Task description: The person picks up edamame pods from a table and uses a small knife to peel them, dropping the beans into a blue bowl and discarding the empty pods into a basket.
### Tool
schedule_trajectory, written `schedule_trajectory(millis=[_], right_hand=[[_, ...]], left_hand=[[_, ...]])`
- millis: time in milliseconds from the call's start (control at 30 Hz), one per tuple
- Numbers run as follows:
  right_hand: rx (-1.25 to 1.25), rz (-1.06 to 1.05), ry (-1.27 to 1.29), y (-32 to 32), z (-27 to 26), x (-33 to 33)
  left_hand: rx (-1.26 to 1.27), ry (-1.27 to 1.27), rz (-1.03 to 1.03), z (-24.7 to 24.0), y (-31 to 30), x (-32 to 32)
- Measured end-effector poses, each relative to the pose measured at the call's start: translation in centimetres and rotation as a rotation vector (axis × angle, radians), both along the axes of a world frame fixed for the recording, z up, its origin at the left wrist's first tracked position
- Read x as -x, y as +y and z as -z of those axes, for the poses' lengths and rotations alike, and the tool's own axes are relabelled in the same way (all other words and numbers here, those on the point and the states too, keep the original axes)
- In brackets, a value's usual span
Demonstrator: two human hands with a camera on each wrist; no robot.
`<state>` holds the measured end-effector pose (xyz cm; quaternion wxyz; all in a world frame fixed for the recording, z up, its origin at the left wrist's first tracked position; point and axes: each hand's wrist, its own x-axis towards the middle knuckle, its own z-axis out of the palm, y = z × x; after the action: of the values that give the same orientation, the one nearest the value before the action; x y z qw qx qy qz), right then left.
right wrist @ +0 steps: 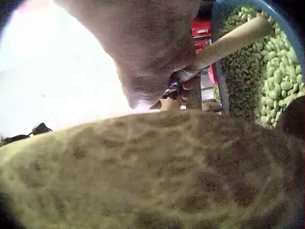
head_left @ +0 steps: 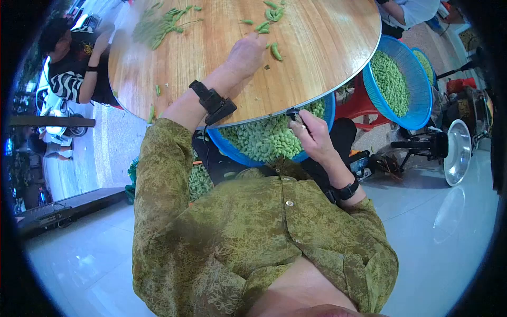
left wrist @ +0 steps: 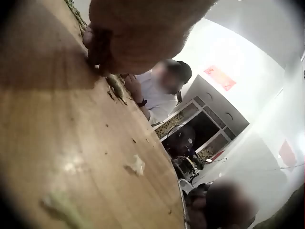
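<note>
My left hand (head_left: 247, 55) reaches over the round wooden table (head_left: 211, 79), its fingertips right at some green bean pods (head_left: 262, 26). Its fingers are mostly hidden behind the back of the hand; I cannot tell whether they grip a pod. One pod (head_left: 276, 52) lies just to the right. My right hand (head_left: 315, 137), fingers curled, holds a small black object (head_left: 292, 112) at the table's near edge. Beneath it, a blue basket (head_left: 221, 142) of shelled green beans (head_left: 264, 138) sits partly under the tabletop. The right wrist view shows the black object (right wrist: 175, 85) among the fingers.
More pods (head_left: 168, 24) lie at the table's far left. A second blue basket (head_left: 417, 113) of beans rests on a red stool (head_left: 359, 108) at the right. Beyond it stands a metal basin (head_left: 457, 153). Other people sit around the table, one in a black shirt (head_left: 71, 58).
</note>
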<state>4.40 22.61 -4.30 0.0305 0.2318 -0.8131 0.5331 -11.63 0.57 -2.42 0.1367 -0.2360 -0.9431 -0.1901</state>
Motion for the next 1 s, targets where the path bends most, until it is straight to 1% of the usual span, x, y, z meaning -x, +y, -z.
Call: schedule_trajectory(millis=[67,100,167,200,233,267,300,367,400,467,500,600,733,800,867,900,933,1000], right_hand=[[0.178,-0.073,-0.142,0.3,-0.3,0.0],[0.179,-0.071,-0.143,0.3,-0.4,0.1],[0.451,-0.011,-0.509,0.0,-0.7,0.4],[0.553,0.012,-0.525,-0.6,-1.9,0.7],[0.556,0.018,-0.53,-0.8,-1.9,0.9],[0.623,-0.025,-0.555,-1.0,-1.9,1.2],[0.69,-0.069,-0.58,-1.2,-1.8,1.4],[0.696,-0.088,-0.615,-1.6,-2.0,1.4],[0.709,-0.131,-0.662,-1.7,-2.1,1.3],[0.757,-0.19,-0.713,-2.1,-2.0,1.2],[0.756,-0.19,-0.716,-2.3,-1.9,1.0],[0.795,-0.144,-0.716,-2.6,-1.9,0.8],[0.728,-0.17,-0.676,-2.5,-2.0,0.5],[0.711,-0.172,-0.647,-2.6,-1.9,0.5],[0.648,-0.098,-0.576,-2.9,-1.4,0.4],[0.647,-0.098,-0.575,-3.0,-1.5,0.4],[0.659,-0.065,-0.558,-3.1,-1.7,0.2],[0.671,-0.032,-0.547,-2.9,-1.5,0.0]], left_hand=[[0.05,0.023,-0.018,0.0,-0.3,-0.1],[0.051,0.021,-0.016,0.1,-0.6,-0.6],[-0.239,-0.159,0.036,0.3,-1.0,-2.0],[-0.236,-0.166,0.042,-0.3,-0.7,-3.4],[-0.496,-0.512,0.034,-1.7,-0.3,-5.2],[-0.754,-0.857,0.021,-2.8,0.0,-6.7],[-0.754,-0.862,0.02,-3.4,0.3,-8.1],[-0.958,-1.031,-0.037,-3.8,1.1,-10.3],[-1.043,-1.095,-0.056,-3.5,1.3,-10.8],[-1.034,-1.085,-0.024,-2.9,1.2,-11.1],[-1.024,-1.073,0.012,-2.7,1.1,-11.3],[-0.973,-1.034,-0.001,-2.5,1.2,-11.8],[-1.023,-0.981,0.018,-1.8,1.1,-12.2],[-1.057,-0.895,0.076,-1.7,1.0,-12.4],[-1.041,-0.878,0.051,-1.8,1.2,-12.7],[-1.025,-0.862,0.025,-1.9,1.3,-12.7],[-1.026,-0.861,0.024,-1.9,1.3,-12.6],[-1.105,-1.057,0.011,-1.9,1.0,-12.2]])
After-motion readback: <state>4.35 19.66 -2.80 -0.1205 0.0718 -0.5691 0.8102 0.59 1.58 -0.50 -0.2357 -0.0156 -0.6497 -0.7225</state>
